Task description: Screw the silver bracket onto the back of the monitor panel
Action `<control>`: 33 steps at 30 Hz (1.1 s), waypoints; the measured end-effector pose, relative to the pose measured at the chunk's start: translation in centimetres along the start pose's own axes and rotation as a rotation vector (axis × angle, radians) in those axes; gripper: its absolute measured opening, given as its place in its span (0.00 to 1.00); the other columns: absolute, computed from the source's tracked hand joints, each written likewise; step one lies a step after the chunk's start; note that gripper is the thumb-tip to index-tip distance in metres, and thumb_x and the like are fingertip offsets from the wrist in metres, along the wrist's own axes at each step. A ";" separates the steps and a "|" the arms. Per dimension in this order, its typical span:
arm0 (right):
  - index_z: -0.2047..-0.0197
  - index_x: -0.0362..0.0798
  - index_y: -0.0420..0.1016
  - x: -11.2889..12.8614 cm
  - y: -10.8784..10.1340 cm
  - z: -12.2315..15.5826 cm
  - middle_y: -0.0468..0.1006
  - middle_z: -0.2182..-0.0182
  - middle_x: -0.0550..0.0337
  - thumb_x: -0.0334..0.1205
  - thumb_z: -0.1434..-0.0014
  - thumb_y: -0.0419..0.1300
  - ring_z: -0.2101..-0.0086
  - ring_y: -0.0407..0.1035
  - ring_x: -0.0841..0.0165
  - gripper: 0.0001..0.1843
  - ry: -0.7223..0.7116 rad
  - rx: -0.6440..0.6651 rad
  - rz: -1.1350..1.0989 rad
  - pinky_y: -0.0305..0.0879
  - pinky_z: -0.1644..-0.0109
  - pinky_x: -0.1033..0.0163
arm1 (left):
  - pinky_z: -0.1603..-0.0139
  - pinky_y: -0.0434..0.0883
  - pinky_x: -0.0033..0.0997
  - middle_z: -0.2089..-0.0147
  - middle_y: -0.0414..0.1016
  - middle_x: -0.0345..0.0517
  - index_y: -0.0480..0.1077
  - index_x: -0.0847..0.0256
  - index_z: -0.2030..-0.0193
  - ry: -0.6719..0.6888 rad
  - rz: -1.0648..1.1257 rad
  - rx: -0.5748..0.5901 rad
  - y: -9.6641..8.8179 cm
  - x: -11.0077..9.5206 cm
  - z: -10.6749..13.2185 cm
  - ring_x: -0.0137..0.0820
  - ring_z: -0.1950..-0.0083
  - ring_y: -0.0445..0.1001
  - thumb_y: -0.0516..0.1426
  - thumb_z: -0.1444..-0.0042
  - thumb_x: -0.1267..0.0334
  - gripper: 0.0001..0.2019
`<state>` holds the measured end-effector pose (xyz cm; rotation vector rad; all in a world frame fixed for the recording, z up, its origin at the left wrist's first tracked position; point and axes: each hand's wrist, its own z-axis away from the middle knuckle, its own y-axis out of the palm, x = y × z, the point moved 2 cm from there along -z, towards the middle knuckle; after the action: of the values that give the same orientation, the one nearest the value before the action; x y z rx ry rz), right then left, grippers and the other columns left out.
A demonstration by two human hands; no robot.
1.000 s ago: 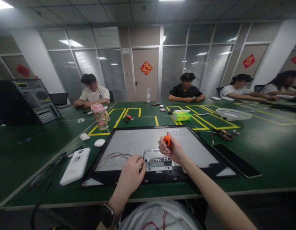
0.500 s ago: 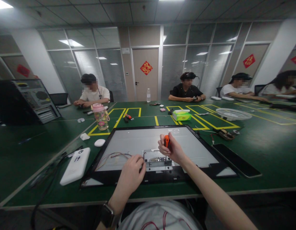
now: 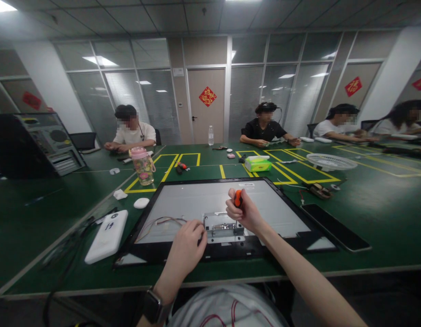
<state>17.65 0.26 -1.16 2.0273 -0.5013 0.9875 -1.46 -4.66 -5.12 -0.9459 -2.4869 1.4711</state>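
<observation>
In the head view, my right hand (image 3: 243,210) is closed around the orange-and-black handle of a screwdriver (image 3: 238,198). The screwdriver stands roughly upright, its thin shaft reaching down to the right part of a silver metal bracket (image 3: 224,219). That bracket sits on the grey back of a flat display panel (image 3: 186,196) with a black frame. At the bracket's left edge, my left hand (image 3: 188,240) rests with curled fingers; what lies between them is hidden. Thin wires (image 3: 159,221) run across the panel to the left of this hand.
A white power-bank-like block (image 3: 107,236) and a white round case (image 3: 141,203) lie left of the panel. A black phone (image 3: 335,227) lies right. Beyond stand a pink-lidded bottle (image 3: 144,168), a green tissue pack (image 3: 258,164) and a white round basket (image 3: 331,161). Several people sit across the table.
My right hand has turned slightly on the screwdriver handle, its thumb and fingers shifting a little. My left hand stays put. A person in black across the table has moved their hands apart.
</observation>
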 end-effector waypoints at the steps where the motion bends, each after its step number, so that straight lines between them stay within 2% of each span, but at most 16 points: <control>1: 0.68 0.51 0.62 0.0 0.0 0.0 0.47 0.87 0.77 0.65 0.46 0.62 0.85 0.33 0.78 0.26 0.001 0.002 -0.002 0.34 0.83 0.72 | 0.53 0.73 0.39 0.59 0.76 0.47 0.71 0.59 0.66 0.002 -0.001 0.001 0.0 0.0 0.0 0.37 0.57 0.75 0.51 0.39 0.71 0.09; 5: 0.72 0.49 0.62 0.1 0.1 -0.1 0.49 0.87 0.76 0.63 0.44 0.62 0.85 0.34 0.79 0.26 0.005 0.023 -0.017 0.34 0.83 0.73 | 0.52 0.73 0.39 0.58 0.76 0.48 0.70 0.60 0.66 0.002 -0.015 0.007 0.0 0.0 0.0 0.37 0.56 0.75 0.51 0.39 0.71 0.08; 11: 0.73 0.47 0.67 0.1 0.1 -0.2 0.51 0.87 0.74 0.62 0.42 0.61 0.86 0.37 0.79 0.25 -0.006 0.034 -0.050 0.35 0.84 0.73 | 0.52 0.73 0.40 0.57 0.75 0.48 0.70 0.60 0.66 -0.003 -0.021 0.025 0.1 0.1 0.0 0.37 0.55 0.75 0.51 0.38 0.71 0.08; 19: 0.81 0.45 0.65 0.1 0.2 -0.3 0.51 0.87 0.72 0.63 0.38 0.55 0.86 0.39 0.79 0.32 0.006 0.039 -0.064 0.35 0.84 0.72 | 0.51 0.73 0.41 0.57 0.75 0.49 0.70 0.61 0.65 0.002 -0.012 0.024 0.3 0.2 0.0 0.38 0.55 0.75 0.51 0.38 0.71 0.08; 24: 0.75 0.47 0.65 0.0 0.2 -0.2 0.47 0.88 0.75 0.64 0.40 0.57 0.86 0.35 0.79 0.28 -0.012 0.087 -0.008 0.36 0.83 0.73 | 0.52 0.73 0.40 0.58 0.75 0.48 0.70 0.60 0.66 0.003 -0.014 0.023 0.3 0.2 0.0 0.37 0.56 0.75 0.51 0.38 0.71 0.08; 28: 0.67 0.51 0.64 -0.1 0.1 0.0 0.47 0.88 0.78 0.63 0.43 0.61 0.86 0.33 0.78 0.23 -0.028 0.042 -0.002 0.35 0.83 0.73 | 0.52 0.73 0.39 0.59 0.75 0.47 0.69 0.60 0.66 0.000 -0.014 0.023 0.2 0.1 0.0 0.37 0.56 0.75 0.51 0.39 0.71 0.08; 33: 0.68 0.51 0.62 -0.1 0.4 0.0 0.49 0.88 0.77 0.63 0.43 0.61 0.86 0.34 0.78 0.23 -0.008 0.049 -0.002 0.34 0.83 0.72 | 0.52 0.73 0.40 0.58 0.75 0.47 0.69 0.60 0.66 -0.003 -0.014 0.024 0.1 0.1 0.1 0.37 0.56 0.75 0.51 0.38 0.71 0.08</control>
<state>17.36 0.03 -1.05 2.0757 -0.4834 1.0001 -1.47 -4.64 -5.29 -0.9210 -2.4673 1.4959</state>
